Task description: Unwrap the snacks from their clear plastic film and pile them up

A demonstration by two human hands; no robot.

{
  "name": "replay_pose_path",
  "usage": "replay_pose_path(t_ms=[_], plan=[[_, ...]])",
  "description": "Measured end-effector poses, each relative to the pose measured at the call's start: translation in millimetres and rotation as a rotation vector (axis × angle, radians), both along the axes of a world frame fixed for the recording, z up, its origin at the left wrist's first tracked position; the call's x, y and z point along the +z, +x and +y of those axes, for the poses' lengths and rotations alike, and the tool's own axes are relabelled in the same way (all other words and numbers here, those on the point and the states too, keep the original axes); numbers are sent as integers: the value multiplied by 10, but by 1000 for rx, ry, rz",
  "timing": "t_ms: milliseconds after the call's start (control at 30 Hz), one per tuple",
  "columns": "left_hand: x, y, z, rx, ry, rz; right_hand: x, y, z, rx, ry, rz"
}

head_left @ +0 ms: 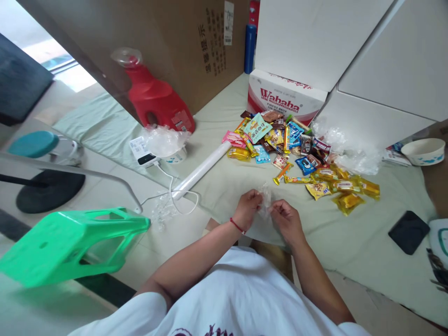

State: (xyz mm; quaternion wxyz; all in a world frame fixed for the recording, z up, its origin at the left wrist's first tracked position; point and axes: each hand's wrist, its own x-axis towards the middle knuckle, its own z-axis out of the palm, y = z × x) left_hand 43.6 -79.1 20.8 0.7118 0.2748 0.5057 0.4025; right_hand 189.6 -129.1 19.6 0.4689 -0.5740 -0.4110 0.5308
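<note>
- My left hand (248,210) has its grip pinching a crumpled piece of clear plastic (265,200) between thumb and fingers; a red band circles that wrist.
- My right hand (287,219) faces it, thumb and fingertips pinched on the other edge of the same piece.
- I see that piece between the two hands, just beyond the white shirt (241,289) and near the front edge of the pale green cloth (217,200).
- Past the hands I have a pile of wrapped snacks (257,127) on the cloth, with yellow packets (346,186) at its right end.
- The Wahaha box (285,98) stands right behind the pile; a heap of clear plastic (360,156) lies beside it on the right.
- Left of the pile, I make out a white roll (205,169) lying slantwise, then a red jug (157,100) farther back.
- At far left, I see a green stool (52,242), tipped over in my view.
</note>
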Motion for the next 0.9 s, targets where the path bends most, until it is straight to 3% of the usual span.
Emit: replay_pose_path(t_ms=[133, 267, 400, 500, 567, 700, 800, 900], plan=[[73, -111, 8, 19, -30, -276, 33, 195, -10, -200, -7, 167], [144, -360, 86, -8, -36, -418, 142, 511, -55, -310, -55, 321], [186, -589, 237, -62, -82, -452, 266, 810, -103, -341, -24, 386], [153, -696, 299, -30, -65, -434, 294, 939, -125, -316, 18, 291], [79, -770, 280, -4, -32, -307, 266, 958, -150, -286, 20, 107], [-49, -973, 149, 93, 176, 212, 160, 881, -240, -193, 16, -201], [64, -1015, 96, 124, 515, 533, 106, 809, -297, -127, 44, -254], [287, -755, 168, -78, 861, 876, 99, 780, -297, -38, 91, -306]])
